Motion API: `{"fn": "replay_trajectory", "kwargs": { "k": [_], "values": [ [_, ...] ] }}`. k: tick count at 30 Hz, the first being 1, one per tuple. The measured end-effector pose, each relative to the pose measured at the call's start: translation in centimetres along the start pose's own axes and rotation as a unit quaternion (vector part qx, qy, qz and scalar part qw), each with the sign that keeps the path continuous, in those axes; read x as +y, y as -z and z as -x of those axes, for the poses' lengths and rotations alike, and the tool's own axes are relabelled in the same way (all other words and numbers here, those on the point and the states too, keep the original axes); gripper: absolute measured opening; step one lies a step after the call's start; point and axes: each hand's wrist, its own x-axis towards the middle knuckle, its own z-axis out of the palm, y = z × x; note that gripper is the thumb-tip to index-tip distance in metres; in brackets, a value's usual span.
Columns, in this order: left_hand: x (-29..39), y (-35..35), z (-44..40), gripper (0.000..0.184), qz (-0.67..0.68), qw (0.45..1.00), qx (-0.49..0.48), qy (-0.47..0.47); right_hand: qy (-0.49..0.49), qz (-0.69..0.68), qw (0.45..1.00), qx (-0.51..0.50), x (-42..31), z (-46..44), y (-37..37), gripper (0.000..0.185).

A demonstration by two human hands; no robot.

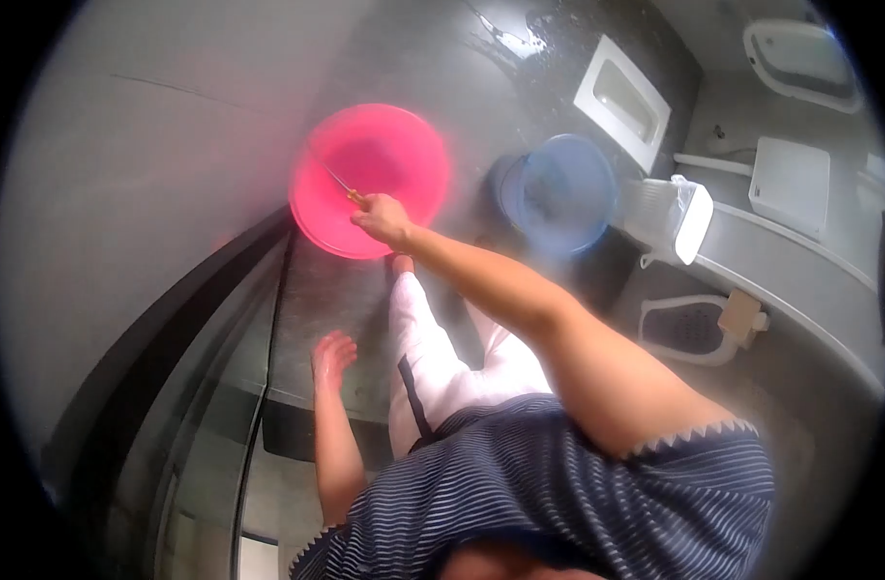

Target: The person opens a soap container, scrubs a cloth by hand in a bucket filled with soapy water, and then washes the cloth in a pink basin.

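Note:
My right hand [383, 220] is closed around the yellowish handle of a slim pointed metal tool [342, 183]; I cannot tell its exact kind. It reaches over the near part of a bright pink basin [317, 217], and the metal end points toward the basin's far left side. A darker, blurred patch shows on the basin's bottom. Beside my left leg, my left hand [334, 358] hangs with fingers stretched, holding nothing. It is below the basin and apart from it.
Right of the basin stands a bluish translucent bucket [563, 198]. Beyond it are a white squat toilet [617, 101] and a white bin [670, 217] with a liner. A white-rimmed basket [689, 327] is lower right. A dark-framed glass panel [225, 387] runs along the left.

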Motion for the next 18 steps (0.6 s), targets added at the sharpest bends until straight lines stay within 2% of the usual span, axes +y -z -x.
{"fn": "replay_trajectory", "kwargs": {
  "k": [2,4,6,8,10,12,13,16,17,18],
  "values": [
    [0.0,0.9,-0.4,0.034,-0.036,0.999,0.001,0.008,-0.022,0.002,1.000,-0.011,-1.6,-1.9,-1.2,0.030],
    [1.5,-2.7,2.2,0.031,-0.074,0.997,0.010,-0.013,-0.006,-0.024,0.999,-0.024,-2.4,-1.9,1.6,0.030],
    [3.1,-4.7,1.4,0.028,-0.076,0.996,-0.002,-0.039,0.029,-0.028,0.999,-0.034,-2.0,-2.3,0.0,0.030],
    [5.7,-7.4,1.1,0.028,-0.094,0.992,-0.016,-0.082,0.127,-0.063,0.988,-0.061,-1.2,-1.7,-2.2,0.034],
    [8.2,-10.3,-0.5,0.033,0.038,0.983,-0.082,-0.162,0.138,-0.002,0.977,-0.163,-1.3,-0.1,-1.7,0.033],
    [11.0,-12.6,-1.0,0.045,0.111,0.973,-0.108,-0.171,0.160,0.152,0.933,-0.286,-1.4,2.7,0.9,0.035],
    [11.8,-12.1,-1.5,0.051,0.103,0.979,-0.083,-0.156,0.158,0.111,0.933,-0.305,-0.5,3.9,1.1,0.035],
    [10.5,-11.8,-3.6,0.048,0.023,0.990,0.053,-0.127,0.134,0.023,0.943,-0.305,7.8,4.5,3.0,0.035],
    [10.1,-11.2,-4.0,0.045,0.018,0.986,0.117,-0.119,0.097,0.086,0.953,-0.275,9.8,5.4,5.9,0.035],
    [9.2,-9.9,-5.0,0.041,0.009,0.974,0.193,-0.116,0.099,-0.004,0.974,-0.202,13.7,6.7,8.1,0.036]
  ]
}}
